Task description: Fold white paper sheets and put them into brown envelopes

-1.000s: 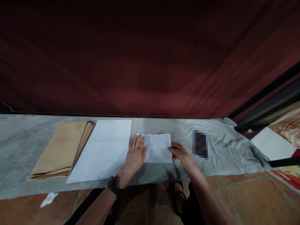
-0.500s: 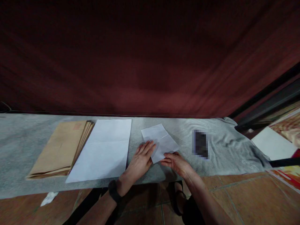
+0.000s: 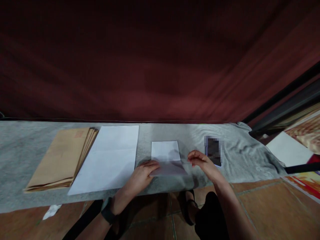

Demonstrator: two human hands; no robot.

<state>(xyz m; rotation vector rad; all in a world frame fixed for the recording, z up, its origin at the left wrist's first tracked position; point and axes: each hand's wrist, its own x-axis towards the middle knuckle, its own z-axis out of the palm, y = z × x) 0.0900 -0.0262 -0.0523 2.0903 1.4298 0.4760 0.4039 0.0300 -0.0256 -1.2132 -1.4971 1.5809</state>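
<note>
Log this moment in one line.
left hand: on folded paper | right hand: between paper and phone | farther left: white sheet, brown paper stack

Folded paper, earlier askew, now lies squared to the front edge of the grey cloth, near flap tilted up. My left hand shifts to its left edge; my right hand is off it, nearer the phone.

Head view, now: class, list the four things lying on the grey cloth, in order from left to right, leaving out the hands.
Brown paper stack → large white sheet → smaller folded white paper → dark phone-like object.
</note>
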